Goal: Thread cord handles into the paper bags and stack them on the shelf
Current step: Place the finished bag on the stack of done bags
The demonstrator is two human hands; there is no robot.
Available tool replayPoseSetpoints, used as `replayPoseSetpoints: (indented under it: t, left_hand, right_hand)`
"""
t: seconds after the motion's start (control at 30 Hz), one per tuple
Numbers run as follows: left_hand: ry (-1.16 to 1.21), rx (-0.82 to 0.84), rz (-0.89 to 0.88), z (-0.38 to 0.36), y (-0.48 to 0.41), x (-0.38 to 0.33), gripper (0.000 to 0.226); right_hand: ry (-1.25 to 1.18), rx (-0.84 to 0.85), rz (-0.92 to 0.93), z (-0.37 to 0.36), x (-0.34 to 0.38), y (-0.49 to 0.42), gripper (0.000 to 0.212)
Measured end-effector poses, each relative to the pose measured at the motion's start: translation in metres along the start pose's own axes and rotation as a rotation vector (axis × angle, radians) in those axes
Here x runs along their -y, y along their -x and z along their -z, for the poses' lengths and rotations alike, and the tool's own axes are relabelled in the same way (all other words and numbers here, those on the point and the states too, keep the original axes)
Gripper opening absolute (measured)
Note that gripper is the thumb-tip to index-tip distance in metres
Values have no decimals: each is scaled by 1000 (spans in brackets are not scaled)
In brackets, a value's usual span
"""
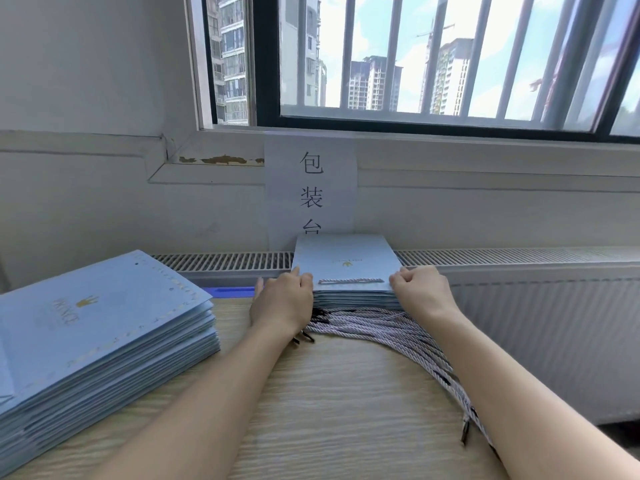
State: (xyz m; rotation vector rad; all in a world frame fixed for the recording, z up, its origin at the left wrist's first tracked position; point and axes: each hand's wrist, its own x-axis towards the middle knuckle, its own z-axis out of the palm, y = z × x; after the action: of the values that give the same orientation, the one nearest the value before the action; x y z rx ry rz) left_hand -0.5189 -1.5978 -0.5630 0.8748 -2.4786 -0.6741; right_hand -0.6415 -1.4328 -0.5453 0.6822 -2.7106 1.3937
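A stack of flat light-blue paper bags (346, 261) lies on the radiator ledge under the window. The top bag has a lilac cord handle (351, 281) threaded along its near edge. My left hand (282, 301) grips the stack's near left corner. The near right corner is held by my right hand (420, 287), its fingers curled over the edge. A bundle of loose lilac cords (391, 332) with dark tips lies on the wooden table (329, 410) between my forearms, running off to the right. A taller stack of flat blue bags (90, 327) sits on the table at the left.
A white radiator (536, 327) runs along the wall behind the table and to the right. A paper sign (311, 188) hangs on the wall above the far stack. Above it is a barred window (433, 57).
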Motion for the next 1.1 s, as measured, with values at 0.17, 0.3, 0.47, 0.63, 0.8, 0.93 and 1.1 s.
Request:
replayPoseSetpoints:
  t: [0.17,0.3,0.47,0.63,0.8,0.93,1.1]
  left_hand:
    - [118,-8,-1,0,-5,5,49]
    - [231,-82,-27,1,-1,8,47]
    - [68,-54,52,1,1,8,46]
    - [-49,-103,103,-6,-7,12,51]
    - [2,-116,84,-3,-6,15,51]
    - [-112,-52,118,-1,-1,10,46]
    - [-74,-44,98,8,9,11,53]
  right_hand:
    - [-160,87,-18,11,-8,-6,31]
    - [-162,136,-50,13,-10,-10,36]
    - [-213,62,-100,8,-16,-13,31]
    - [-289,108,-152,11,-17,-16,29]
    - [-357,134,-214,9,-17,-19,29]
    - [-336,143,-210,13,-14,-14,34]
    - [-278,148,-130,19,-7,-7,31]
